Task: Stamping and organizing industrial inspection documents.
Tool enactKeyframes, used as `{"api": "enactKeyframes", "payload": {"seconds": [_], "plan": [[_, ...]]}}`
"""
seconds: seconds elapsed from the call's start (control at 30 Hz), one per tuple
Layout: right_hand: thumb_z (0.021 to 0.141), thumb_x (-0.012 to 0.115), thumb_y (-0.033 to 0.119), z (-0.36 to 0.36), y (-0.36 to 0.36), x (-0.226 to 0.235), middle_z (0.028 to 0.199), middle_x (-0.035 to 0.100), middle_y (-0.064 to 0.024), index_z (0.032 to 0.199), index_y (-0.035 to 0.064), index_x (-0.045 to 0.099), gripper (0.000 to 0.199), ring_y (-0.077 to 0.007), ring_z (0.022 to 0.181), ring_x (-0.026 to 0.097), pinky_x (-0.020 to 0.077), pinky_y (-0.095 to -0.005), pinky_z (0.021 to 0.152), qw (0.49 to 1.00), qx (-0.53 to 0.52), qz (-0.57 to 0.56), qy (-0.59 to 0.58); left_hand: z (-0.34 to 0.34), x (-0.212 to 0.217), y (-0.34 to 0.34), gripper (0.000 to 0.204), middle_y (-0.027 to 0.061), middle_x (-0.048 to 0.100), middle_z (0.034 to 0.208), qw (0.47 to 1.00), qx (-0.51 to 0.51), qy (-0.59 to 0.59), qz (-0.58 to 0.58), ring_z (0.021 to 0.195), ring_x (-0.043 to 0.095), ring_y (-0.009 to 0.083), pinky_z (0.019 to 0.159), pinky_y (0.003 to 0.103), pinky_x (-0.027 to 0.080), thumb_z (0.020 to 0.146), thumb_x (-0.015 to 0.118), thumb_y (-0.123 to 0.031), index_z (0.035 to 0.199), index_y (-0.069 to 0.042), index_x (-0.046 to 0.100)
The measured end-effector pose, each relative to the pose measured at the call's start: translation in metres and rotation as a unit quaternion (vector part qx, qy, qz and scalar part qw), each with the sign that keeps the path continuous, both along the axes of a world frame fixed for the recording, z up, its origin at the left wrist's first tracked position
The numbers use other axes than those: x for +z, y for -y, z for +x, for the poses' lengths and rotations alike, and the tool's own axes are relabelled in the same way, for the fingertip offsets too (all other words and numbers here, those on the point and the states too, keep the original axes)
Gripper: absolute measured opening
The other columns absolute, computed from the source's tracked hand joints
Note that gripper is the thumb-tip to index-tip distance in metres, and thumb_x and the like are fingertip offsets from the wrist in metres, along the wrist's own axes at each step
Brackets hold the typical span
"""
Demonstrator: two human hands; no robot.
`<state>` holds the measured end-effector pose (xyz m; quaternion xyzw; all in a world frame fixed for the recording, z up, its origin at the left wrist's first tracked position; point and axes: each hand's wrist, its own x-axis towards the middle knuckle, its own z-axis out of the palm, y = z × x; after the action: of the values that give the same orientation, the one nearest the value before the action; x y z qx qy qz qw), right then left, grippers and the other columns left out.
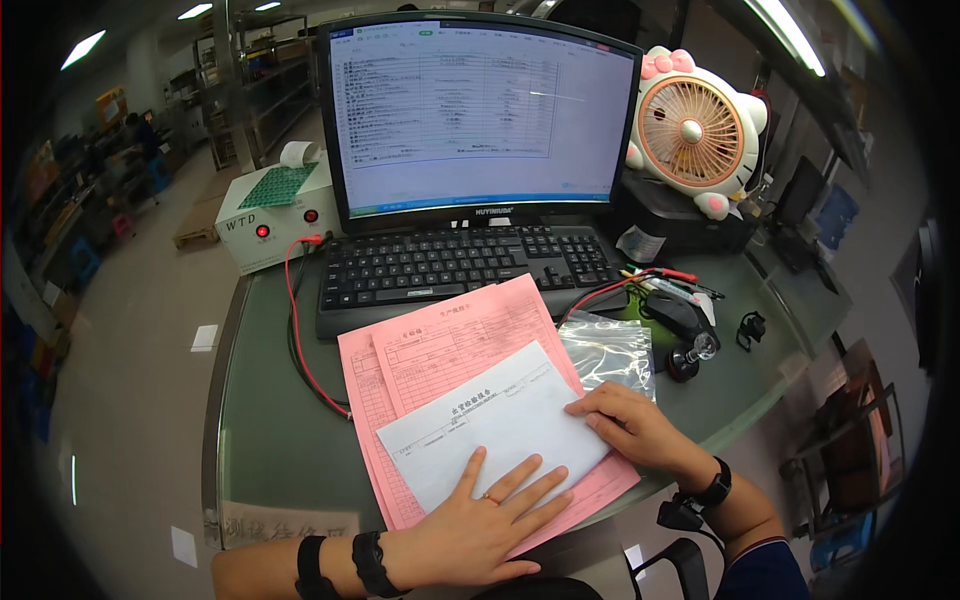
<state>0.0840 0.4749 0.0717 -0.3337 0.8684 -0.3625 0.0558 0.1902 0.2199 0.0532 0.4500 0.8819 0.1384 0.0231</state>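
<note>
Both my hands lie flat and open on paper at the near edge of the grey-green table (270,420), gripping nothing. My left hand (480,530) presses palm-down on the lower edge of the one white printed paper sheet (490,425), fingers spread, a ring on one finger. My right hand (630,425) rests on that sheet's right corner, fingertips touching it. The white sheet lies tilted on top of two pink printed paper forms (450,345), which overlap each other and reach from the near edge up to the black keyboard (460,265). I wear two dark bands on my left wrist and one black watch on my right.

Just beside my right hand lies one clear plastic zip bag (608,350). Beyond it, toward the right edge, sit one black computer mouse (678,312) and one small black-based knob with a clear top (690,358). One monitor showing a spreadsheet (470,110) stands behind the keyboard. At the far left corner sits one white box tester with two red lights (275,215), with a red lead (295,330) running down along the table. At the far right stands one pink-and-white cat-shaped desk fan (695,130).
</note>
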Motion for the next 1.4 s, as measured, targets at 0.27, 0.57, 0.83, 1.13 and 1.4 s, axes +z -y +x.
{"api": "enactKeyframes", "payload": {"seconds": [0.27,0.57,0.83,1.13,1.4], "plan": [[0.090,0.058,0.002,0.0027,-0.0005,0.0000,0.097,0.059,-0.0089,0.112,0.0066,0.068,0.025,-0.0223,0.089,0.060,0.0483,-0.0313,0.078,1.000,-0.010,0.000,0.013,0.0035,-0.0053,0.0017,0.078,0.0126,0.019,0.161,0.999,0.011,-0.004,0.034,0.149,0.017,0.0327,0.103,0.075,0.020,0.093,0.047,-0.059,0.153,-0.012,0.029],[0.086,0.060,-0.004,0.0045,0.0034,0.0017,0.098,0.062,-0.0078,0.108,0.0039,0.069,0.025,-0.0192,0.089,0.060,0.0478,-0.0291,0.079,1.000,-0.021,-0.001,0.004,0.0056,-0.0036,0.0016,0.080,0.0129,0.018,0.161,1.000,0.007,0.002,0.020,0.149,0.015,0.0324,0.104,0.074,0.020,0.092,0.050,-0.058,0.153,-0.011,0.029],[0.088,0.059,0.002,0.0049,0.0040,-0.0015,0.096,0.060,-0.0076,0.112,0.0079,0.069,0.026,-0.0204,0.083,0.060,0.0487,-0.0302,0.073,1.000,-0.024,0.005,-0.018,0.0061,-0.0032,0.0015,0.081,0.0130,0.019,0.161,1.000,0.011,0.000,0.010,0.149,0.017,0.0325,0.105,0.074,0.019,0.092,0.048,-0.059,0.153,-0.010,0.027],[0.088,0.059,0.002,0.0059,0.0050,-0.0008,0.098,0.061,-0.0074,0.112,0.0084,0.069,0.027,-0.0205,0.083,0.061,0.0488,-0.0299,0.073,0.999,-0.028,0.015,-0.029,0.0063,-0.0057,0.0014,0.082,0.0128,0.019,0.162,1.000,0.012,0.003,0.022,0.149,0.016,0.0321,0.106,0.074,0.017,0.092,0.049,-0.059,0.153,-0.010,0.027],[0.088,0.059,0.002,0.0062,0.0058,-0.0005,0.098,0.061,-0.0075,0.112,0.0084,0.068,0.027,-0.0211,0.082,0.061,0.0490,-0.0307,0.072,0.999,-0.036,0.026,-0.023,0.0061,-0.0068,0.0016,0.082,0.0126,0.019,0.161,1.000,0.013,0.004,0.023,0.149,0.016,0.0318,0.106,0.074,0.016,0.092,0.048,-0.060,0.153,-0.010,0.028]]}}
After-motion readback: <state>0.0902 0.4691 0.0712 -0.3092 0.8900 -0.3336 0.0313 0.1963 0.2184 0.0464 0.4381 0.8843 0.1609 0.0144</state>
